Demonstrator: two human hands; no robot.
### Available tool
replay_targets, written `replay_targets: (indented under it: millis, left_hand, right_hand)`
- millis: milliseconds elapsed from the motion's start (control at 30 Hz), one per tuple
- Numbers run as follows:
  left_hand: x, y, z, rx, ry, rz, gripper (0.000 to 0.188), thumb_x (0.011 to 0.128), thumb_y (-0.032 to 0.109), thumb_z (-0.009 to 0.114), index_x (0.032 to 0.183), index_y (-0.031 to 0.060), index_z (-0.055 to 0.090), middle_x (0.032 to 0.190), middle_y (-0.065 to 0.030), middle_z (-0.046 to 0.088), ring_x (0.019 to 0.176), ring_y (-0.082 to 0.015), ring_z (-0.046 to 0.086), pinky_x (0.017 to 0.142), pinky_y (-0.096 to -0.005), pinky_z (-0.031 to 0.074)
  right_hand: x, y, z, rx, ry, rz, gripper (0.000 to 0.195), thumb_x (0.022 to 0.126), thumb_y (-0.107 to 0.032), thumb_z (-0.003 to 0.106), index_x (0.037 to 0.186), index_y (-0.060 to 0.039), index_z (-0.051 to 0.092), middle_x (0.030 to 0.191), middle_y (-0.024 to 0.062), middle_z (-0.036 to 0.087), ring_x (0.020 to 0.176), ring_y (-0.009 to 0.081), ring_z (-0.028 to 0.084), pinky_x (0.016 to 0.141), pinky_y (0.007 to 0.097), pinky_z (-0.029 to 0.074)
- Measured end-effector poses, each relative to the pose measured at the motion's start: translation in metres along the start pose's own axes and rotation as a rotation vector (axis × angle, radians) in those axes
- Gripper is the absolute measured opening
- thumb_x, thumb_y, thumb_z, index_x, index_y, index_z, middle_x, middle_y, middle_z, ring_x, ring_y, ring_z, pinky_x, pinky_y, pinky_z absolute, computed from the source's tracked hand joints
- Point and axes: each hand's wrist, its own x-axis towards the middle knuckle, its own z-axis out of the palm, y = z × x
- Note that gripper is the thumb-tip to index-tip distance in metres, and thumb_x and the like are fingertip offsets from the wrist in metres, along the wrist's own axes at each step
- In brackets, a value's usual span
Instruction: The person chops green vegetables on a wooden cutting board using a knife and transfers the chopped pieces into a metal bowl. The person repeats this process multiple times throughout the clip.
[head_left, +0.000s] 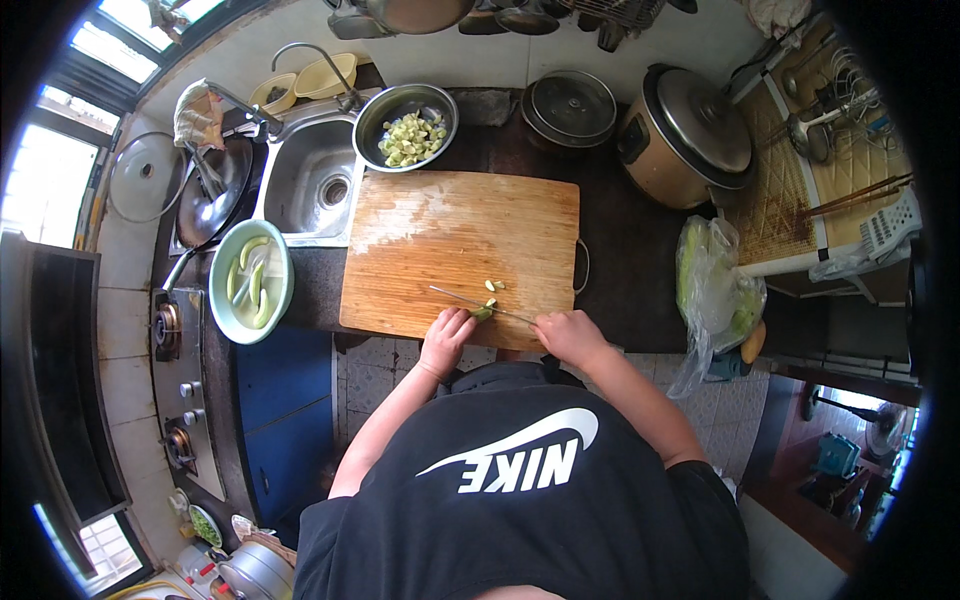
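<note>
My left hand (448, 336) holds a pale green vegetable piece (484, 311) down on the wooden cutting board (450, 240), near its front edge. In my right hand (570, 336) is a knife (480, 303), its thin blade lying across the vegetable and pointing left. Just beyond the blade lie a few small cut pieces (495, 285). A metal bowl (362, 135) at the board's far left corner holds many cut pieces. To the left, a light green basin (217, 300) contains several long pale green vegetables in liquid.
A steel sink (307, 184) adjoins the board's left side. Behind stand a lidded pot (571, 109) and a rice cooker (675, 142). Plastic bags of vegetables (709, 285) lie at the right. A gas stove (180, 375) and a wok (217, 195) are at the left.
</note>
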Motion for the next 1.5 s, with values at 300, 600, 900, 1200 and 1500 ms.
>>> replay_targets:
  millis: [300,600,900,1200,1500]
  left_hand:
    - [-0.002,-0.001,0.001,-0.015,-0.022,-0.015,0.029,0.068,0.007,0.053,0.097,0.0061,0.055,0.099,-0.0094,0.055,0.095,-0.0265,0.053,0.083,-0.0359,0.046]
    - [0.001,0.0,-0.006,-0.015,-0.031,0.008,0.03,0.07,0.008,0.053,0.1,0.0066,0.055,0.102,-0.0112,0.053,0.097,-0.0288,0.052,0.085,-0.0394,0.044]
    - [-0.003,-0.003,-0.008,-0.01,-0.1,-0.047,0.03,0.076,0.011,0.052,0.105,0.0085,0.055,0.107,-0.0106,0.054,0.105,-0.0266,0.051,0.095,-0.0434,0.037]
    - [-0.002,-0.008,-0.002,0.036,-0.15,-0.054,0.03,0.075,0.011,0.05,0.105,0.0098,0.056,0.107,-0.008,0.055,0.107,-0.0245,0.05,0.097,-0.0444,0.035]
    - [0.003,-0.005,-0.005,0.057,-0.103,-0.011,0.025,0.073,0.011,0.05,0.097,0.0108,0.057,0.102,-0.0065,0.055,0.103,-0.0235,0.051,0.094,-0.0432,0.036]
  right_hand:
    - [0.017,-0.002,0.003,-0.001,-0.069,-0.057,0.017,0.08,-0.018,0.051,0.07,-0.0068,0.059,0.068,0.0131,0.063,0.062,0.031,0.062,0.055,0.0416,0.051]
    - [0.026,-0.001,0.014,0.086,-0.14,0.042,0.022,0.085,-0.022,0.048,0.076,-0.0054,0.061,0.074,0.0161,0.063,0.07,0.0338,0.062,0.063,0.0441,0.05]
    - [0.018,0.004,0.008,0.192,-0.153,0.283,0.03,0.089,-0.03,0.047,0.081,-0.0043,0.061,0.079,0.0173,0.063,0.075,0.0351,0.062,0.067,0.0444,0.049]
    - [0.002,0.001,-0.003,0.098,-0.083,0.168,0.026,0.087,-0.028,0.051,0.076,-0.0057,0.059,0.074,0.0148,0.062,0.069,0.0332,0.062,0.061,0.0428,0.05]
    - [0.002,0.0,0.001,0.075,-0.068,0.069,0.024,0.085,-0.025,0.052,0.074,-0.006,0.06,0.072,0.0149,0.062,0.068,0.0322,0.062,0.061,0.0427,0.051]
